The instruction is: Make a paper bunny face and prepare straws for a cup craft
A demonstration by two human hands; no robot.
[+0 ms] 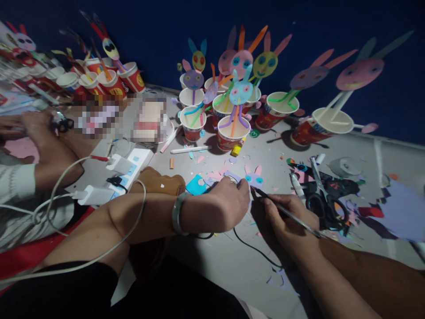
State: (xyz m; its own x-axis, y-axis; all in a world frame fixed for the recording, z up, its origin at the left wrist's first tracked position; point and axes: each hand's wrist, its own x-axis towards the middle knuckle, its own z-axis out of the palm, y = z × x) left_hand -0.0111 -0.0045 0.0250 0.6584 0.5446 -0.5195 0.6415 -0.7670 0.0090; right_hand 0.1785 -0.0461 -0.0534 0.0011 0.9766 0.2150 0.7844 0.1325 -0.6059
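My right hand (290, 217) is closed around a pen (288, 213) with a clear barrel and dark tip. Its tip points at the lower edge of a small lavender paper rabbit face (254, 179) with pink ears and blue eyes. My left hand (232, 199), a bangle on its wrist, curls its fingers against the left edge of that face and appears to pinch it; the fingertips are partly hidden. Blue paper with a cut-out hole (196, 185) and pink scraps lie just beyond my left hand.
Paper cups (233, 132) with rabbit faces on coloured stems stand along the back. Black scissors (323, 201), a tape roll (345, 167) and lavender paper (405, 210) are right. Left are a power strip (133, 170) with white cables and a co-worker's arm (56, 155).
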